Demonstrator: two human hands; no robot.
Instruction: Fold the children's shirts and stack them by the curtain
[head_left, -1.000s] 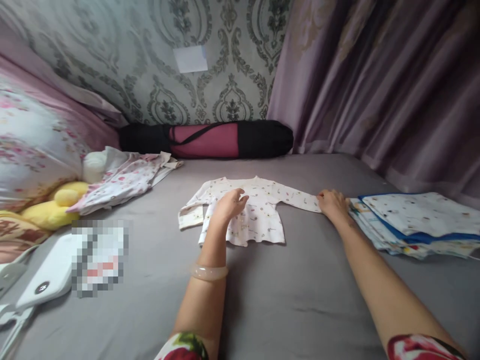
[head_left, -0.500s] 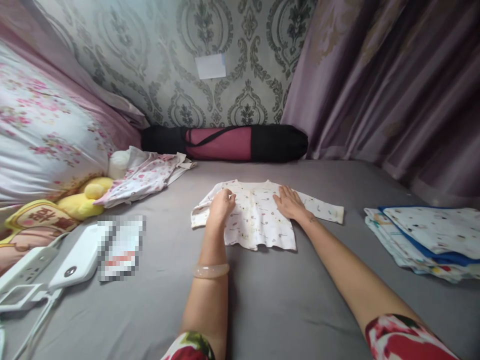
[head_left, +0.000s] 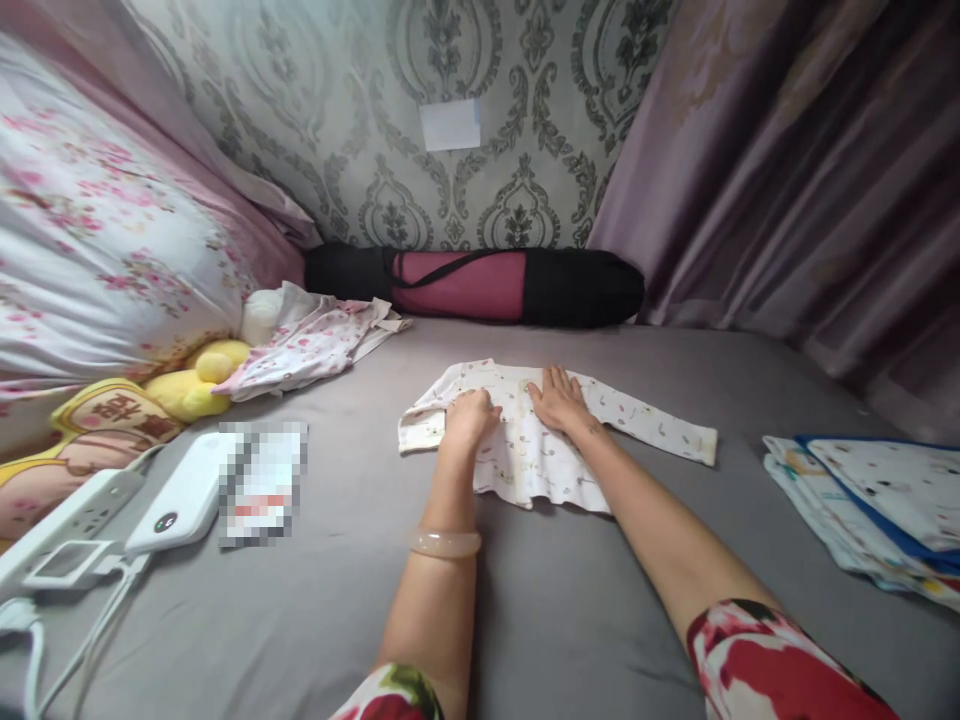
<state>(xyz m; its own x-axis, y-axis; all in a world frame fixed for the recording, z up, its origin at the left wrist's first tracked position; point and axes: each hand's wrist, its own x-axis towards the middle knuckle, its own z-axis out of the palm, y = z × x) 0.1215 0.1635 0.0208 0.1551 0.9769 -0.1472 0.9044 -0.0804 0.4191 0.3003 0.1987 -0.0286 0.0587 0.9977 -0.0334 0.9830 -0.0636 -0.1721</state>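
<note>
Printed shirt lies spread on grey sheet. Right hand rests flat, open, on its upper front; left hand is half-curled over it, grip unclear.

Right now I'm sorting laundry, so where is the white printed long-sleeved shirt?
In the head view, the shirt lies near the center on the gray sheet, under the flat right hand, left of the folded cloth stack.

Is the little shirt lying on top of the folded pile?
No, the little shirt lies spread on the gray sheet, apart from the folded pile.
</note>
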